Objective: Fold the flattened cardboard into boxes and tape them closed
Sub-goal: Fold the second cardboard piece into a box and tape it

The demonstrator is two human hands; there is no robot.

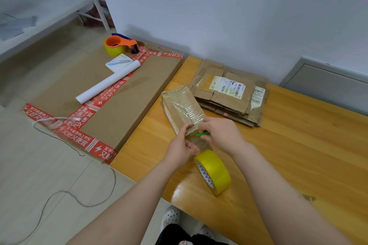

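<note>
step in hand, judged: sealing the near end of one folded box. wrinkled tape already laid along its top seam. box lying on the wooden table, close to the table's left edge, long axis pointing away from the viewer. just in front of the stack of flattened cardboard; contact with it not determinable.

left hand: pinching the near end of the box, thumb and fingers curled on the flap.
right hand: gripping a small green cutter, tip at the box end, just beside the left fingers.
yellow tape roll: standing on edge on the table, just below both hands. apparently a strip of tape stretched from roll up to box, partly hidden by the hands.

next move, judged: sever the strip close to the box with the cutter, left pinch kept firm for a taut strip, then press the loose tail down onto the cardboard.

counts:
- folded boxes in work: 1
- stacks of flattened cardboard: 1; several sheets, exact number not readable
- bare tape rolls: 1
- second yellow roll in an orange tape dispenser: 1, on the large flat carton left of the table
- cutters: 1
- also on the carton: 1 white paper roll, 1 notepad, 1 white cable
</note>
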